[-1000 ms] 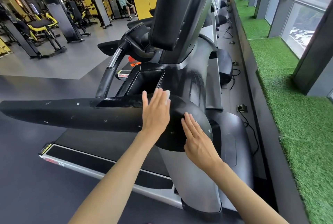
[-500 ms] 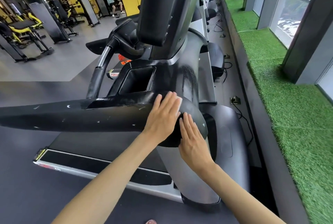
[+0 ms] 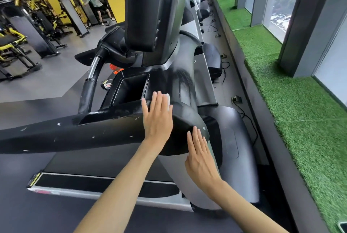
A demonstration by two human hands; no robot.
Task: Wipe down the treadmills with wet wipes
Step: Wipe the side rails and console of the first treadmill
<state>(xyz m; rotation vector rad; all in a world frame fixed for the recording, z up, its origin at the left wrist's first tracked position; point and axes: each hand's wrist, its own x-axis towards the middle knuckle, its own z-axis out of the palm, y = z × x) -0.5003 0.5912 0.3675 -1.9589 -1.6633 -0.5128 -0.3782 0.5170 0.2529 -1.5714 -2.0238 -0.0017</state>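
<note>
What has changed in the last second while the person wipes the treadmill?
The left hand, pressing the white wet wipe on the treadmill's black side arm, swept right toward its rounded end, then back left by the console tray. The right hand slid slightly lower on that end. Both hands stayed flat; nothing gripped or released.

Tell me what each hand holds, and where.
Left hand presses a white wet wipe flat under its fingers onto the treadmill's black arm; no grip. Right hand rests flat there, holding nothing.
</note>
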